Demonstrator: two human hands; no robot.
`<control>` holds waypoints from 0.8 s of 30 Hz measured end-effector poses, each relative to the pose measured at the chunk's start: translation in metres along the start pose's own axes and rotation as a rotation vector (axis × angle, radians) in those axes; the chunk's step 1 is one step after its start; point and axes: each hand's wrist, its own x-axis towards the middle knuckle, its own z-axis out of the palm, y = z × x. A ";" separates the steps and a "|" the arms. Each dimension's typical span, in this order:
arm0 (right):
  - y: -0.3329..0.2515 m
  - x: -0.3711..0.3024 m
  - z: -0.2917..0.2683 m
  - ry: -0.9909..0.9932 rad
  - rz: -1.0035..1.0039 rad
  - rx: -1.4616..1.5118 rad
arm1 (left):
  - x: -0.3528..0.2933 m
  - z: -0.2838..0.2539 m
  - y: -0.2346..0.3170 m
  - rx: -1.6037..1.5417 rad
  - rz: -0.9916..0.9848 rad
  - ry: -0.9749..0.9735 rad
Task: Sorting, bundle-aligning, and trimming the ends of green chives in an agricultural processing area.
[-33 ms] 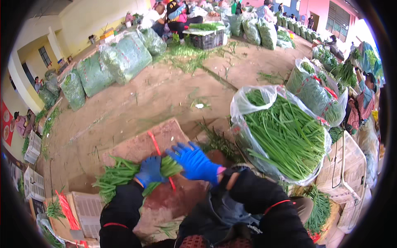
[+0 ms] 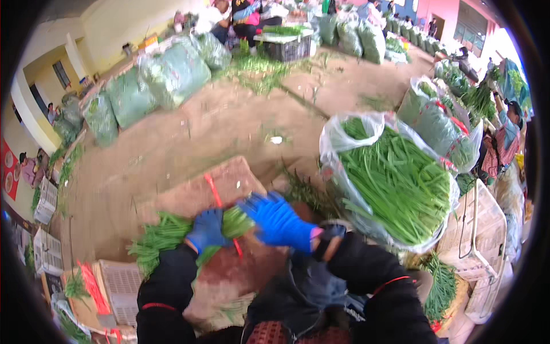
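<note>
My left hand (image 2: 205, 229), in a blue glove, is closed around a bunch of long green chive-like leaves (image 2: 163, 239). The leafy end spreads out to the left, and the pale stem ends (image 2: 236, 222) stick out to the right. Right by those stem ends is my right hand (image 2: 279, 221), also gloved in blue, its fingers stretched out and smeared by motion. Whether its fingertips touch the stems I cannot tell. Beneath the bunch, a red tie strip (image 2: 212, 189) runs across a reddish-brown board (image 2: 238, 175).
A clear plastic bag (image 2: 329, 146) full of long green leaves (image 2: 401, 183) stands to my right, beside a pale crate (image 2: 472, 229). At lower left, red strips (image 2: 94, 289) hang next to another crate (image 2: 120, 289). Large stuffed bags (image 2: 175, 71) line the back left; people sit beyond.
My right hand has shifted slightly to the right along the stem ends. The left hand keeps its hold on the bunch. The view has tilted a little.
</note>
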 end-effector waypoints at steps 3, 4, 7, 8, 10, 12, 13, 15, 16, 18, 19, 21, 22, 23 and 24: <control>0.001 -0.043 -0.059 -0.099 0.207 0.224 | 0.010 0.007 -0.008 0.012 0.052 0.075; -0.001 -0.057 -0.072 -0.056 0.220 0.222 | 0.006 0.006 -0.011 0.030 0.069 0.110; -0.007 -0.110 -0.116 0.067 0.287 0.182 | 0.004 -0.022 0.004 -0.029 -0.066 -0.045; -0.006 -0.127 -0.120 0.063 0.287 0.195 | 0.002 -0.027 0.008 -0.013 -0.083 -0.026; -0.008 -0.161 -0.129 0.066 0.430 0.181 | -0.002 -0.035 0.023 0.030 -0.106 0.007; -0.016 -0.183 -0.139 0.086 0.459 0.165 | -0.014 -0.034 0.023 0.026 -0.115 0.024; -0.019 -0.197 -0.149 0.103 0.503 0.127 | -0.014 -0.035 0.030 0.008 -0.102 0.050; -0.023 -0.219 -0.161 0.160 0.566 0.123 | -0.014 -0.043 0.041 0.025 -0.084 0.051; -0.025 -0.231 -0.167 0.210 0.615 0.124 | -0.013 -0.046 0.048 0.037 -0.082 0.053; -0.030 -0.255 -0.179 0.248 0.696 0.082 | -0.011 -0.047 0.059 0.050 -0.041 0.090; -0.034 -0.277 -0.190 0.271 0.747 0.037 | 0.001 -0.043 0.075 0.045 0.019 0.122; -0.039 -0.309 -0.203 0.331 0.838 0.016 | 0.001 -0.050 0.090 -0.108 0.198 0.197; -0.042 -0.320 -0.210 0.362 0.857 -0.004 | -0.002 -0.051 0.090 -0.149 0.253 0.222; -0.043 -0.334 -0.215 0.386 0.890 -0.036 | -0.001 -0.053 0.098 -0.172 0.307 0.270; -0.043 -0.352 -0.220 0.420 0.954 -0.045 | 0.001 -0.051 0.102 -0.241 0.317 0.280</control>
